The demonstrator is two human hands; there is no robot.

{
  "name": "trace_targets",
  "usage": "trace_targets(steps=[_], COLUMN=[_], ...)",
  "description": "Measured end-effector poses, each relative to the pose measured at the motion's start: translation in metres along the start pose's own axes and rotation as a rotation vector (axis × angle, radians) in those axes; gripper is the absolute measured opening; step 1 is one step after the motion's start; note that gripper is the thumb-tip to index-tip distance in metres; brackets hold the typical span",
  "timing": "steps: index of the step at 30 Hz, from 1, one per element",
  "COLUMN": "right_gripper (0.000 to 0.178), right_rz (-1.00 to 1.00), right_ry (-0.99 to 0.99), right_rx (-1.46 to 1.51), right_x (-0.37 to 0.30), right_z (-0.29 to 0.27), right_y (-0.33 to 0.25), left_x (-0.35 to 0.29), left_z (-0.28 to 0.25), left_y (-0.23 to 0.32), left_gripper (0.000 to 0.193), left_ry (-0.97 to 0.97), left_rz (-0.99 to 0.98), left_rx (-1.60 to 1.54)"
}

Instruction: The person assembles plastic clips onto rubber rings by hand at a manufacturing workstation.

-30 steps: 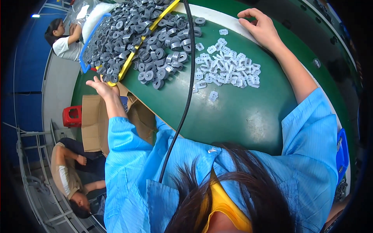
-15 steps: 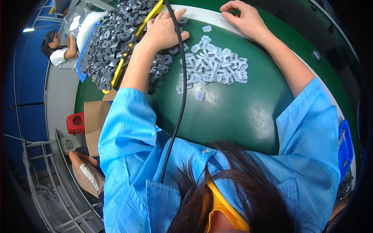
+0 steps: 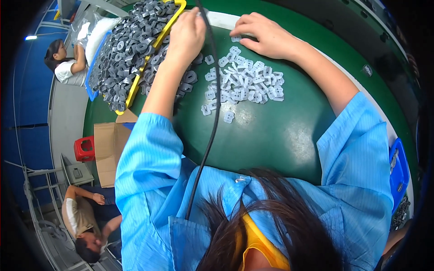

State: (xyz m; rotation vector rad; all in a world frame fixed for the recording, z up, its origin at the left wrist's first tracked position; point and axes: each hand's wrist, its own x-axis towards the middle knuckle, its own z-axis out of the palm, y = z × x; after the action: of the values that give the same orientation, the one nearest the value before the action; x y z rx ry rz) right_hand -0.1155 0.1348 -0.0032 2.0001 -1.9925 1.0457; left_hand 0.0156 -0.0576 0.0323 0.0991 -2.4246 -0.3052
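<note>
At the far side of the table my left hand [image 3: 186, 36] is closed, fingers bent together beside the dark grey ring-shaped parts; whatever they hold is hidden. My right hand [image 3: 269, 38] reaches in from the right, fingers curved and thumb apart. Its fingertips are around a single pale translucent plastic piece [image 3: 236, 39] lying on the table; I cannot tell whether they touch it. Below that is a loose pile of similar pale translucent plastic pieces [image 3: 244, 80]. More dark grey ring-shaped parts [image 3: 131, 45] fill and spill from a yellow-rimmed tray [image 3: 134, 92] left of my left hand.
A black cable [image 3: 212, 131] hangs across the view over the green table [image 3: 271, 135]. At left are a cardboard box [image 3: 104, 149], a red stool [image 3: 84, 149] and two other people. A blue tray [image 3: 398, 176] stands at the right.
My left hand has turned and its spread fingers have closed. My right hand has moved left and nearer, to the single pale piece. The person at lower left has come further into view.
</note>
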Motion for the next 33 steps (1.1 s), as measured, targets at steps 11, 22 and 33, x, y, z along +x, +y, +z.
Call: trace_targets(steps=[11,22,33], right_gripper=[0.031,0.025,0.017], right_rz=[0.642,0.276,0.633], right_ry=[-0.15,0.045,0.12], right_rx=[0.101,0.01,0.781], right_x=[0.002,-0.003,-0.001], right_z=[-0.05,-0.015,-0.04], right_y=[-0.02,-0.018,-0.01], left_x=[-0.003,-0.014,-0.018], left_z=[0.007,0.02,0.018], left_y=[0.042,0.047,0.071], left_gripper=[0.023,0.038,0.046], left_ry=[-0.194,-0.025,-0.112], left_rz=[-0.772,-0.481,-0.57], left_rx=[-1.626,-0.618,-0.995])
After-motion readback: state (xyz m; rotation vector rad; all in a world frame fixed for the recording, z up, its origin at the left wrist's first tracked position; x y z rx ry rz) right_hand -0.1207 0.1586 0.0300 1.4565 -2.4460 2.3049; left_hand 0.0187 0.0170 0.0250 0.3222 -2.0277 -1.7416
